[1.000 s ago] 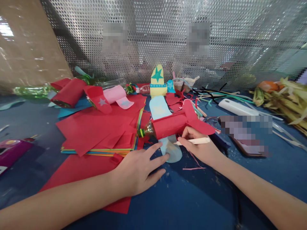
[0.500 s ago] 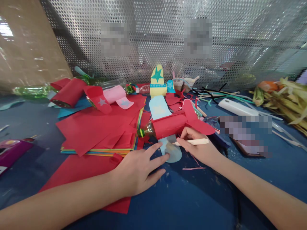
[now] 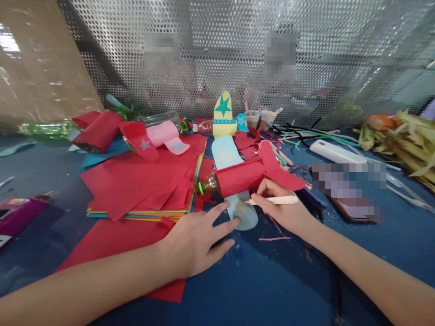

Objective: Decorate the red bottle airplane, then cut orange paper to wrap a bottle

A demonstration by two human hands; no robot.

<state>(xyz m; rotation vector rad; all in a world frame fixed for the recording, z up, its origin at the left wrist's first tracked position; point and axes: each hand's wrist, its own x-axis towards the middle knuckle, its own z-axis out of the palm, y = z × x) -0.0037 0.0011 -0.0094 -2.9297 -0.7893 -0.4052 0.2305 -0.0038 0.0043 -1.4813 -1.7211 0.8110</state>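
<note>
a purple item point(image 3: 20, 217) lies at nine o'clock from the left hand point(image 3: 200, 240), out by the picture's edge, bearing a white patch with dark marks too small to read. the phone point(image 3: 350, 194), at three o'clock from the right hand point(image 3: 277, 201), has its screen blurred into blocks. a green star point(image 3: 223, 107) marks the yellow paper piece point(image 3: 224, 129), at about twelve o'clock from the red-wrapped bottle point(image 3: 241, 176).

that bottle lies on its side on the blue table point(image 3: 258, 290), at one o'clock from the left hand and ten o'clock from the right, its green cap point(image 3: 200, 188) facing nine o'clock. its near pale blue wing point(image 3: 248, 222) sits at two o'clock from the left hand, whose fingers are spread, with two fingertips on the wing. the right hand pinches a white pen point(image 3: 283, 199) between thumb and fingers, the point toward nine o'clock at that wing; whether it touches, i cannot tell. a stack of red paper point(image 3: 136, 181) lies between ten and eleven o'clock from the left hand.
</note>
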